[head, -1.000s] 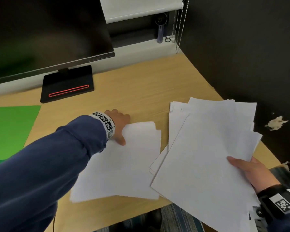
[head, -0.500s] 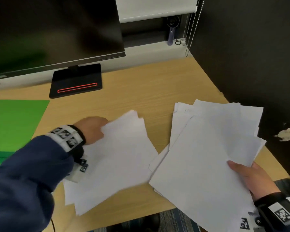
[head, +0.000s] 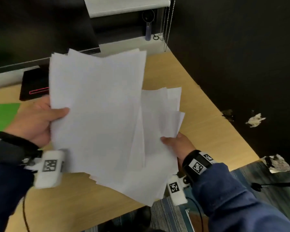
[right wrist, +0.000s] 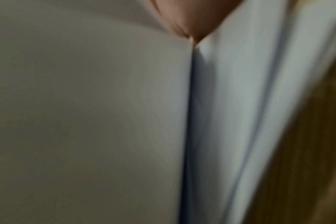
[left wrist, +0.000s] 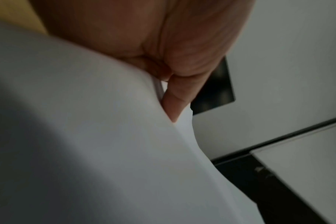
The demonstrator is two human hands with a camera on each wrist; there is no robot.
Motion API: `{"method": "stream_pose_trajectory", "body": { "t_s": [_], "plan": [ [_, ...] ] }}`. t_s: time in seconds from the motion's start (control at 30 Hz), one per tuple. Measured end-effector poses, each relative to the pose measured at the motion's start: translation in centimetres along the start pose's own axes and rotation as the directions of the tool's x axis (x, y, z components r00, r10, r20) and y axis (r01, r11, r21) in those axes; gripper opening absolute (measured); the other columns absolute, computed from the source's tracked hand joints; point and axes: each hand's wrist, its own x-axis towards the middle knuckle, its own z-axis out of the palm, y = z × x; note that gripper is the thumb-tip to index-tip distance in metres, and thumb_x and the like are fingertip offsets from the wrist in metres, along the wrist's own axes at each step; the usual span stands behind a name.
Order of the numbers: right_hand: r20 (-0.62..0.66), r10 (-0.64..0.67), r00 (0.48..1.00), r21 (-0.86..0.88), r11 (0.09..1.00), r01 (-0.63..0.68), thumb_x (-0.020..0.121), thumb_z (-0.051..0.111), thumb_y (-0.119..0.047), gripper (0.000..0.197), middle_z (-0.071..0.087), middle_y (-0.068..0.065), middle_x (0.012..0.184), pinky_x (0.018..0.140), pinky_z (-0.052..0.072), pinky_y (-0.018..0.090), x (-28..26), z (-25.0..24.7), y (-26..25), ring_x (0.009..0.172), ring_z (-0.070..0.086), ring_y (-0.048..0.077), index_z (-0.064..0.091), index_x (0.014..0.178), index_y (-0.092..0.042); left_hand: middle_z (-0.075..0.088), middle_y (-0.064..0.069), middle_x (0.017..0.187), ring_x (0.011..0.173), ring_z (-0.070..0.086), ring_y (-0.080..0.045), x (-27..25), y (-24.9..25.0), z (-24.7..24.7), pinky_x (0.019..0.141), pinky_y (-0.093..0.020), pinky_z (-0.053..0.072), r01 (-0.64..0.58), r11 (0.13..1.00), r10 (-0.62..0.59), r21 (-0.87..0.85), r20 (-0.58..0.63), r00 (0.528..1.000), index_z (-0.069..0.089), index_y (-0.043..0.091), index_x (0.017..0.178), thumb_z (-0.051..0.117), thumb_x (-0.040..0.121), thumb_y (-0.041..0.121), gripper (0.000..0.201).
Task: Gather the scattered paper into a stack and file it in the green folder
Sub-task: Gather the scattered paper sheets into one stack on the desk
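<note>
I am holding the paper [head: 97, 114] in two loose bundles above the bench [head: 199, 104], clear of its surface, so that I can bring one bundle over the other and make a single stack; the sheets are plain white, fanned and skewed, their corners stepping out at the far and near ends, so nothing is squared yet; the bundle nearer the green folder [head: 2, 116] is lying over the other bundle's edge, tilted up towards me. My left hand [head: 35, 121] is gripping that bundle at its folder-side edge, thumb curled over the top sheet and fingers hidden behind it, which I am judging keeps the sheets from sliding apart; the left wrist view is showing a finger [left wrist: 175, 103] tucked against the sheet edges. My right hand [head: 177, 144] is pinching the other bundle at the edge farthest from the folder, thumb on top, the rest under the paper. The folder is lying flat on the bench, just beyond my left hand, only a corner of it showing; the monitor base [head: 33, 84] is standing behind the folder, partly covered by the raised sheets.
</note>
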Motion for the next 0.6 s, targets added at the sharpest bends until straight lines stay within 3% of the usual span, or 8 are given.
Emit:
{"method": "stream_pose_trajectory", "body": {
  "t_s": [0.1,0.13,0.2,0.23,0.37,0.5,0.57,0.6],
  "plan": [
    [0.006,0.011,1.000,0.018,1.000,-0.011,0.088,0.071,-0.009,0.037,0.074,0.018,0.114,0.094,0.055,0.053,-0.2,-0.1,0.0,0.102,0.071,0.037,0.064,0.124,-0.006,0.072,-0.016,0.121,0.101,0.069,-0.032,1.6,-4.4,3.4,0.087,-0.042,0.057,0.103,0.954,-0.118,0.283,0.038,0.992,0.062,0.008,0.128,0.057,0.091,-0.007,0.040],
    [0.009,0.004,1.000,0.040,0.999,-0.005,0.090,0.069,-0.015,0.034,0.074,0.015,0.116,0.095,0.055,0.050,-0.2,-0.2,0.0,0.103,0.071,0.034,0.065,0.124,-0.008,0.070,-0.014,0.123,0.103,0.067,-0.033,2.2,-5.4,4.6,0.087,-0.040,0.054,0.128,0.884,-0.145,0.450,0.004,0.989,0.062,0.009,0.127,0.063,0.091,0.000,0.038],
    [0.033,-0.012,0.999,0.110,0.994,0.008,0.095,0.065,-0.028,0.027,0.076,0.007,0.115,0.091,0.056,0.041,-0.5,-0.3,0.0,0.102,0.072,0.024,0.068,0.119,-0.015,0.069,-0.009,0.121,0.101,0.064,-0.029,3.1,-7.3,6.0,0.083,-0.035,0.048,0.115,0.633,-0.160,0.766,-0.015,0.987,0.061,0.014,0.124,0.069,0.089,0.018,0.036],
    [0.055,-0.010,0.998,0.143,0.990,0.002,0.096,0.062,-0.035,0.028,0.077,0.003,0.114,0.088,0.056,0.038,-0.7,-0.3,-0.1,0.102,0.073,0.020,0.068,0.118,-0.019,0.068,-0.008,0.120,0.100,0.064,-0.030,3.1,-7.5,6.5,0.082,-0.035,0.048,0.110,0.578,-0.137,0.809,-0.037,0.990,0.061,0.015,0.124,0.069,0.089,0.025,0.038],
    [0.122,-0.033,0.992,0.149,0.989,0.015,0.094,0.065,-0.035,0.036,0.074,0.002,0.121,0.091,0.055,0.035,-1.1,-0.4,-0.3,0.110,0.070,0.020,0.064,0.126,-0.019,0.065,-0.010,0.122,0.106,0.062,-0.033,4.2,-7.6,7.7,0.091,-0.038,0.051,0.157,0.639,-0.164,0.753,-0.066,0.984,0.060,0.010,0.129,0.062,0.094,0.031,0.041],
    [0.128,-0.013,0.992,0.128,0.992,-0.003,0.090,0.071,-0.022,0.026,0.077,0.007,0.112,0.080,0.059,0.035,-1.1,0.2,-0.1,0.101,0.073,0.024,0.068,0.116,-0.016,0.040,-0.003,0.158,0.141,0.042,-0.025,4.0,-7.2,9.4,0.115,-0.036,0.034,0.063,0.608,-0.232,0.791,0.102,0.967,0.035,0.022,0.155,0.052,0.100,0.037,0.060],
    [0.122,0.002,0.993,0.138,0.990,-0.019,0.089,0.072,-0.018,0.033,0.076,0.011,0.114,0.090,0.058,0.042,-1.0,0.1,0.4,0.105,0.072,0.029,0.067,0.121,-0.011,0.042,-0.001,0.154,0.137,0.045,-0.026,4.1,-7.1,9.3,0.112,-0.036,0.036,0.061,0.583,-0.216,0.810,0.083,0.973,0.033,0.024,0.155,0.047,0.101,0.043,0.059],
    [0.121,0.015,0.993,0.154,0.987,-0.034,0.089,0.072,-0.018,0.036,0.075,0.012,0.116,0.095,0.055,0.047,-0.9,0.0,0.7,0.108,0.071,0.031,0.066,0.124,-0.009,0.051,-0.002,0.143,0.123,0.053,-0.028,4.3,-7.1,9.0,0.103,-0.035,0.042,0.097,0.591,-0.206,0.801,0.034,0.978,0.040,0.020,0.150,0.045,0.101,0.045,0.056]
  ]
}}
